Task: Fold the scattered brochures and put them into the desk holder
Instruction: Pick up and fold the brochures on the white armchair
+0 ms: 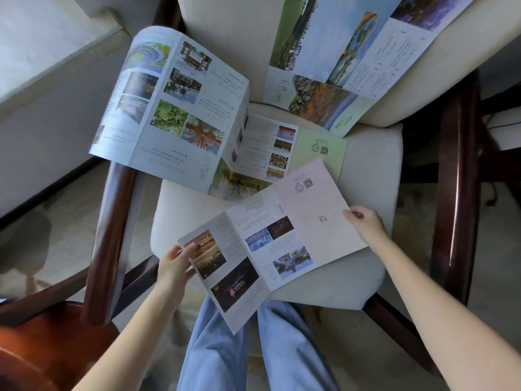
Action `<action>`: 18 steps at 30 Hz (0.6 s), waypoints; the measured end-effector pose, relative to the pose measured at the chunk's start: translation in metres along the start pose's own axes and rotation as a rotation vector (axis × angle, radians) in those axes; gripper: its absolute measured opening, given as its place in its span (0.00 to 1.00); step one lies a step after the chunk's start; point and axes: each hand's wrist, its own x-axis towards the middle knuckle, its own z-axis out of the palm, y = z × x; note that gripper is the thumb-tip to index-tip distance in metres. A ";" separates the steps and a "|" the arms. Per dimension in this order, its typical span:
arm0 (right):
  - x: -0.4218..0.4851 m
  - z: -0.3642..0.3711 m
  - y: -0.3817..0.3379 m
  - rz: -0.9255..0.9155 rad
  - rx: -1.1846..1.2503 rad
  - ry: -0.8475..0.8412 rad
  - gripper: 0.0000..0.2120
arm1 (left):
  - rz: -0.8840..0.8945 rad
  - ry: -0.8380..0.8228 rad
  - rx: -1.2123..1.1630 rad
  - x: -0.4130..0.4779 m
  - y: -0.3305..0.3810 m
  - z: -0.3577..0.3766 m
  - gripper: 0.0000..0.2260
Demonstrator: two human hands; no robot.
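My left hand point(174, 266) pinches the photo end of the unfolded pale pink paper brochure point(282, 235). My right hand point(366, 224) grips the blank pink end. The sheet lies on the cream chair cushion point(377, 165). Long axis runs hand to hand, creases across it. Desk holder not in view.

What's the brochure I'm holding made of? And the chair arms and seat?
The brochure looks like thin printed paper: it creases and bends. The chair arms look like dark varnished wood, with glare streaks. The seat seems cream woven fabric, matte.
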 end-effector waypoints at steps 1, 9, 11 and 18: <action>-0.004 0.000 0.000 -0.005 0.011 -0.006 0.05 | 0.014 -0.003 -0.003 -0.005 0.003 0.002 0.07; -0.035 0.005 -0.020 -0.021 0.129 -0.265 0.01 | -0.046 -0.077 0.091 -0.016 0.015 0.030 0.06; -0.043 0.005 -0.030 -0.083 0.056 -0.329 0.05 | -0.023 -0.090 0.141 -0.018 0.014 0.036 0.06; -0.084 0.019 -0.047 -0.052 0.115 -0.496 0.11 | 0.090 -0.108 0.142 -0.036 0.007 0.050 0.06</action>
